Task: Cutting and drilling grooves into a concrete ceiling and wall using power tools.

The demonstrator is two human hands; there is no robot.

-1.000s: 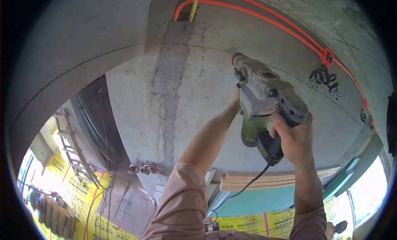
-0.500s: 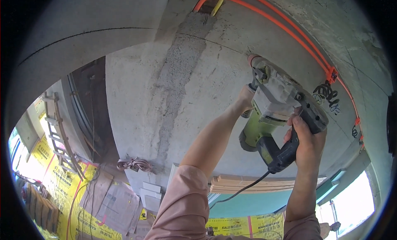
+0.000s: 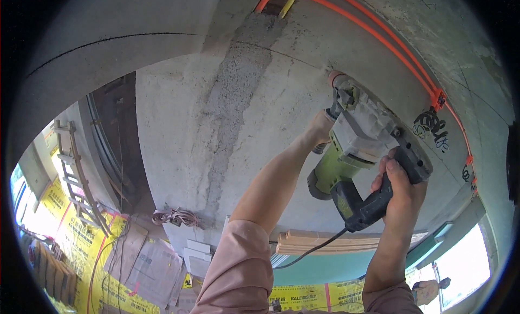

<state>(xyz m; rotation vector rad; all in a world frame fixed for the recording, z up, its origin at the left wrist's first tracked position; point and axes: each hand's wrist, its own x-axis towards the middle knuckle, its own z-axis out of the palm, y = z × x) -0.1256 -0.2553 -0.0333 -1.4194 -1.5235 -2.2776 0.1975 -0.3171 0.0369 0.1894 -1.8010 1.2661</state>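
A dusty green and black rotary hammer drill (image 3: 352, 143) is held up against the grey concrete wall (image 3: 173, 113), its nose pointing up at the surface. My left hand (image 3: 321, 129) wraps round its side handle near the front; the tool partly hides those fingers. Around the black rear grip my right hand (image 3: 403, 184) is closed, thumb and fingers near the trigger area. The bit's tip is hidden behind the pinkish front collar. From the grip's lower end a black power cord (image 3: 319, 248) runs down to the left.
Orange conduits (image 3: 379, 35) cross the top right to an orange junction box (image 3: 439, 99) with coiled black wires. A rough patched strip (image 3: 238, 81) descends the wall. Below lie a coiled cable (image 3: 177, 217), stacked timber (image 3: 325, 243) and yellow sheeting (image 3: 76, 254). A wooden ladder (image 3: 76, 176) leans left.
The drill and both hands sit slightly lower and to the right at the nose, with the rear tilted a little downward. The grip on the tool is the same.
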